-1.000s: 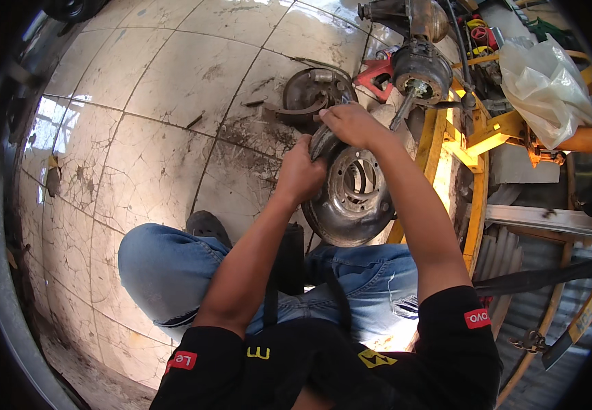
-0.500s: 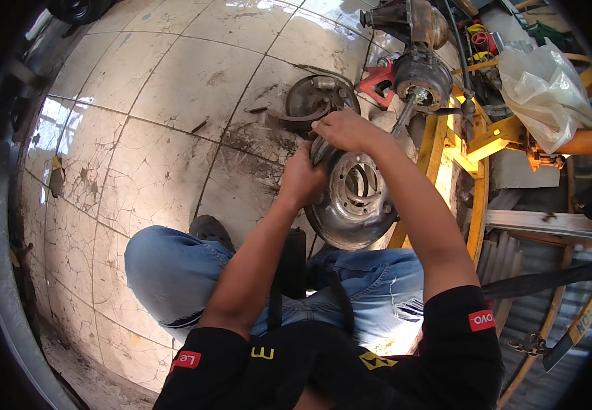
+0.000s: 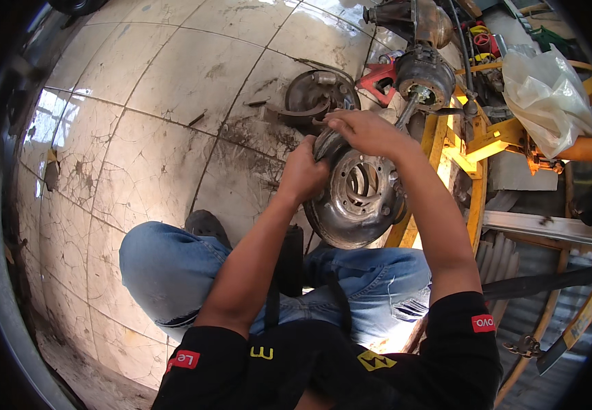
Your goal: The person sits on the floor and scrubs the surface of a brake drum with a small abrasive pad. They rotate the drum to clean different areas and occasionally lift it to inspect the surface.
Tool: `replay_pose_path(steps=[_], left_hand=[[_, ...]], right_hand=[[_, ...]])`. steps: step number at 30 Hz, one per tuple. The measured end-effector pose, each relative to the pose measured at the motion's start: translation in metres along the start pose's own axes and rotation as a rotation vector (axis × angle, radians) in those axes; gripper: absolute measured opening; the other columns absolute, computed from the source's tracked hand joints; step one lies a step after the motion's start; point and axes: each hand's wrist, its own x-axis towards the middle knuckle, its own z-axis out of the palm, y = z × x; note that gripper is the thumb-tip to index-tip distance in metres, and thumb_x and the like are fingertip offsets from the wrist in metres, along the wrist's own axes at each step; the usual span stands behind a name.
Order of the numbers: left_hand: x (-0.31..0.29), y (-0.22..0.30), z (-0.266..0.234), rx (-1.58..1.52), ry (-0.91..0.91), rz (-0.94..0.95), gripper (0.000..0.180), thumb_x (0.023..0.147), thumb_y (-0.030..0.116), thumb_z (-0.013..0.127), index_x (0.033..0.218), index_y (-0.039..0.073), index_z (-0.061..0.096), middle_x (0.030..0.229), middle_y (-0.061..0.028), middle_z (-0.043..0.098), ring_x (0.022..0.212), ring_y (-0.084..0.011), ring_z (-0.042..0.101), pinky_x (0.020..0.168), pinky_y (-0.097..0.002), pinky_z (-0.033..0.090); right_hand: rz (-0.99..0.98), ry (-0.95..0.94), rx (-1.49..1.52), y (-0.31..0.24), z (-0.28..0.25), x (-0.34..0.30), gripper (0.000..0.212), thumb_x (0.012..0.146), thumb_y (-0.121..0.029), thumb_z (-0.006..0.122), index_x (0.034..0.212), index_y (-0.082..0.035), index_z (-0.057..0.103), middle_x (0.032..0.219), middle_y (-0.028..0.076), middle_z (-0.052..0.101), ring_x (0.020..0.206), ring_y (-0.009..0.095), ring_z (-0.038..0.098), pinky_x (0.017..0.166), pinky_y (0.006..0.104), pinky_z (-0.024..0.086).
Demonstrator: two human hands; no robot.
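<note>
A round, dark metal brake drum (image 3: pixel 340 229) with a holed centre lies in front of my knees. At its upper left rim is a curved, dark piece (image 3: pixel 325 141) that looks like a brake shoe, partly covered by my fingers. My left hand (image 3: pixel 304 171) is closed around its lower end. Over its upper end my right hand (image 3: pixel 371 133) is bent, thumb and fingers closed on it. Just beyond, a round backing plate (image 3: pixel 303 89) rests on the floor, with another curved brake shoe (image 3: pixel 292 115) along its near side.
A greasy axle housing (image 3: pixel 422 72) with a protruding shaft stands at the far right, near a red stand (image 3: pixel 378 82). Yellow metal framing (image 3: pixel 477 154) runs down the right, with a clear plastic bag (image 3: pixel 545 102) on it. Stained, cracked tiles (image 3: pixel 152 102) cover the floor at left.
My right hand has shifted slightly to the right, and its fingers have moved along the curved piece. My left hand keeps nearly the same place. The drum has barely moved.
</note>
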Motion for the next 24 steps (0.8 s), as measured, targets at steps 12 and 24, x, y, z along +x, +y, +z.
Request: replay_pose_path(steps=[12,24], left_hand=[[0.008,-0.009,0.001,0.018,0.018,0.008,0.051,0.077,0.013,0.06,0.123,-0.008,0.051,0.11,-0.0296,0.062,0.107,-0.0415,0.06,0.092,-0.0422,0.046],[0.006,-0.007,-0.005,-0.024,0.032,0.035,0.049,0.077,0.012,0.06,0.122,-0.009,0.052,0.11,-0.0288,0.063,0.107,-0.0393,0.061,0.092,-0.0407,0.046]], right_hand=[[-0.048,0.05,-0.006,0.001,0.001,0.001,0.036,0.1,-0.03,0.043,0.12,-0.006,0.063,0.12,0.016,0.063,0.115,0.033,0.055,0.1,0.0435,0.041],[0.004,0.08,0.039,0.009,0.007,0.007,0.039,0.1,-0.033,0.042,0.121,-0.007,0.062,0.116,0.019,0.063,0.115,0.036,0.055,0.102,0.0436,0.04]])
